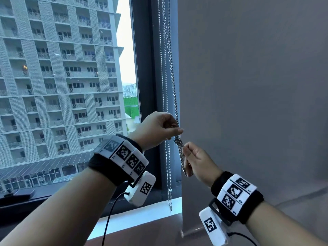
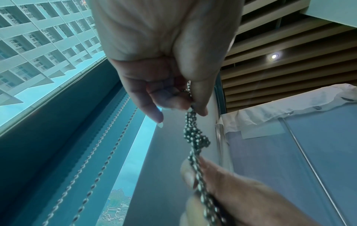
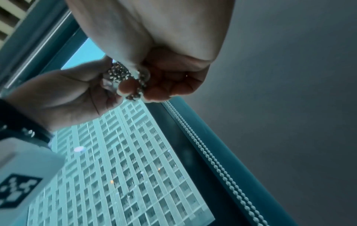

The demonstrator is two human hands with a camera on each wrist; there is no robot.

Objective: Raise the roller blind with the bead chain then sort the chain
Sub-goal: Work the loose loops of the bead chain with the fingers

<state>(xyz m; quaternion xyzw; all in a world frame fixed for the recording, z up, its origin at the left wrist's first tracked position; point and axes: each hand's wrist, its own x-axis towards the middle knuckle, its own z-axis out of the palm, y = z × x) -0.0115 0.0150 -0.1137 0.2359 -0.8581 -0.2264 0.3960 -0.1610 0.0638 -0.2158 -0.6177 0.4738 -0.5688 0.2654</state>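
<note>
A metal bead chain hangs down beside the grey roller blind, bunched into a knot between my hands. My left hand pinches the chain just above the knot; the left wrist view shows the thumb and fingers of the left hand closed on the chain. My right hand grips the doubled strands below the knot, the loop end hanging beside its palm. In the right wrist view the right hand has the beads bunched in its fingers.
A second, thinner bead chain hangs by the dark window frame down to the white sill. The window looks onto a tall apartment building. The blind covers the whole right side.
</note>
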